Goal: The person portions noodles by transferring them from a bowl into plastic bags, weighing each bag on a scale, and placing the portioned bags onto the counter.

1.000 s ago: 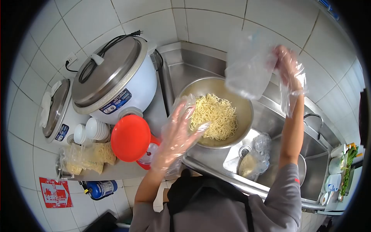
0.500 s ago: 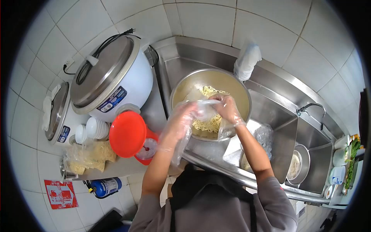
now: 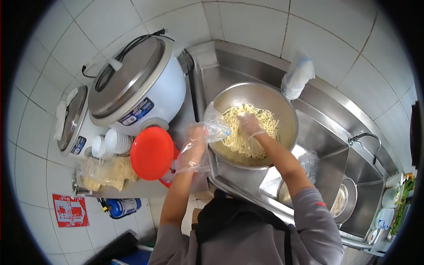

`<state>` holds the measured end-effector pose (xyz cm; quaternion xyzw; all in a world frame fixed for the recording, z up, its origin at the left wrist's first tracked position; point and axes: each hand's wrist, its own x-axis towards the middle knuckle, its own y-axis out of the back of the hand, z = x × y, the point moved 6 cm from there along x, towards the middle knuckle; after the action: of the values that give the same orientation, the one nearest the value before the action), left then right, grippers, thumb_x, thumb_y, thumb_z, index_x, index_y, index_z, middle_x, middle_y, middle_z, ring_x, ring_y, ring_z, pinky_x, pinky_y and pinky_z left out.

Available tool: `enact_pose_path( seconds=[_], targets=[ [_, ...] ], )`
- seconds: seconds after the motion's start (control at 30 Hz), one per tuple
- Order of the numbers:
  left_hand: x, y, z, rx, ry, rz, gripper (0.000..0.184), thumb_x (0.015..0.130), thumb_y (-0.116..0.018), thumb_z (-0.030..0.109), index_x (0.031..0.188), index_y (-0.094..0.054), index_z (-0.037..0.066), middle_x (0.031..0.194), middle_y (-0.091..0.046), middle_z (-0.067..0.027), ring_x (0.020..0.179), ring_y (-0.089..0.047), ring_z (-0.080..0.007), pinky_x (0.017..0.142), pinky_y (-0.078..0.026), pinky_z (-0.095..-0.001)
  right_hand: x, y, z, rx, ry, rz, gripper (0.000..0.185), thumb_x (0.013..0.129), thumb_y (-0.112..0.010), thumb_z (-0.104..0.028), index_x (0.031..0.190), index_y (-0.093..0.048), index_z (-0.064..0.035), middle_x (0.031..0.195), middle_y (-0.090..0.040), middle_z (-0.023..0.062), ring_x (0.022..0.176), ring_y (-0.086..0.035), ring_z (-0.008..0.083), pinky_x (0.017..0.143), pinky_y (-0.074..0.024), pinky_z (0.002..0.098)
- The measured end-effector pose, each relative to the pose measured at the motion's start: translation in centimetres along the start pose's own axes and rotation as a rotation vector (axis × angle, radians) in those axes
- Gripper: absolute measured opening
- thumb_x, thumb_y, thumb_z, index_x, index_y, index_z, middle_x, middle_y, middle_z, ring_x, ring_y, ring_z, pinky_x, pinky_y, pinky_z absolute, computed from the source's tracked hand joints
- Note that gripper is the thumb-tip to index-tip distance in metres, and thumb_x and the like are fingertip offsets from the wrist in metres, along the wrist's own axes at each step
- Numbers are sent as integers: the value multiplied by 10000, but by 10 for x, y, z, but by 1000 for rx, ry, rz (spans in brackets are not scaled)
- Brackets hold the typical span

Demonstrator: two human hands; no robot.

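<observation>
A large metal bowl [image 3: 289,119] holds a heap of pale yellow noodles [image 3: 260,143]. My right hand [image 3: 251,126], in a clear plastic glove, reaches into the upper part of the heap and touches the noodles; its fingers are blurred and partly hidden. Left of the bowl, my left hand [image 3: 194,143], also in loose clear plastic, is closed on a clear plastic bag [image 3: 216,131]. The bag's end hangs over the bowl's left rim, above the noodles' edge.
A red-panned scale [image 3: 152,153] stands left of my left hand, near stacked white cups [image 3: 118,142] and bagged noodles [image 3: 106,173]. Behind are large rice cookers [image 3: 165,88]. To the right lie sinks [image 3: 324,132], a faucet [image 3: 364,138] and a metal bowl [image 3: 351,201].
My hands have moved apart. The left hand has drawn the plastic bag to the bowl's left side, and the right hand has gone down into the noodles, which now form a bigger, fully visible heap.
</observation>
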<state>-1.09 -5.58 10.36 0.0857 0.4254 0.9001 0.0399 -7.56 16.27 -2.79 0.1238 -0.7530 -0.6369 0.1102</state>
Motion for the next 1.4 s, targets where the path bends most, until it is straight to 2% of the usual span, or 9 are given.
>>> enact_pose_path(
  seconds=[0.07, 0.13, 0.2, 0.5, 0.6, 0.8, 0.93, 1.33, 1.4],
  targets=[
    [-12, 3, 9, 288, -69, -58, 153, 825, -474, 131, 874, -579, 30, 916, -582, -203, 909, -552, -369, 789, -444, -421, 10, -8, -2, -302, 306, -82, 344, 781, -551, -282, 979, -615, -10, 902, -634, 162, 874, -591, 290, 868, -450, 379],
    [-5, 15, 20, 397, -39, -101, 171, 829, -465, 115, 906, -588, 25, 951, -589, -197, 933, -556, -368, 810, -446, -426, -19, 92, 5, 298, -140, 260, 445, 733, -608, -263, 1085, -579, 8, 851, -653, 149, 859, -613, 282, 821, -477, 397],
    [-3, 26, 35, 391, -68, -76, 196, 833, -453, 98, 946, -595, 25, 988, -592, -191, 953, -560, -365, 832, -444, -427, -14, 158, 9, 225, -325, -108, 630, 673, -676, -288, 1208, -508, 0, 854, -664, 151, 848, -637, 264, 823, -484, 362],
    [1, 53, 54, 165, -319, 209, 293, 819, -509, 73, 1104, -562, 26, 1114, -544, -206, 1054, -508, -354, 902, -404, -422, -72, 374, -41, 615, -206, 461, 693, 706, -692, -328, 1215, -458, 80, 897, -636, 209, 863, -618, 295, 848, -475, 359],
    [24, 49, 65, 129, -251, 77, 354, 806, -507, 73, 1155, -522, 13, 1195, -493, -201, 1108, -480, -344, 932, -393, -417, -66, 358, -15, 514, -395, 245, 855, 690, -697, -423, 1338, -337, 4, 1246, -457, 254, 1128, -497, 319, 983, -375, 401],
    [45, 12, 70, 87, -259, 11, 404, 757, -520, 17, 1161, -514, 29, 1300, -404, -199, 1155, -446, -361, 979, -375, -388, -76, 273, -12, 886, -335, 59, 882, 612, -771, -300, 1309, -351, 39, 1210, -473, 271, 1070, -523, 341, 975, -376, 375],
    [40, -21, 87, 10, -531, -106, 432, 771, -511, 7, 1200, -508, 49, 1287, -445, -195, 1148, -467, -338, 973, -372, -385, -55, 189, -24, 504, -168, -141, 652, 631, -713, -392, 1086, -576, 54, 1070, -587, 230, 1006, -560, 312, 898, -415, 351],
    [32, -30, 95, -351, -566, -228, 656, 768, -521, -67, 1368, -297, 70, 1456, -208, -128, 1328, -246, -285, 1079, -246, -340, -64, 144, -73, 2466, -265, 162, 238, 769, -555, -85, 984, -572, 17, 847, -626, 98, 821, -613, 181, 763, -487, 298],
    [20, -29, 100, -346, -647, -238, 694, 756, -488, -104, 1388, -245, 50, 1478, -149, -122, 1349, -201, -260, 1089, -212, -320, -40, 114, -42, 1473, -142, 415, 247, 744, -581, -127, 921, -600, 45, 898, -629, 156, 873, -609, 244, 790, -468, 334]
  ],
)
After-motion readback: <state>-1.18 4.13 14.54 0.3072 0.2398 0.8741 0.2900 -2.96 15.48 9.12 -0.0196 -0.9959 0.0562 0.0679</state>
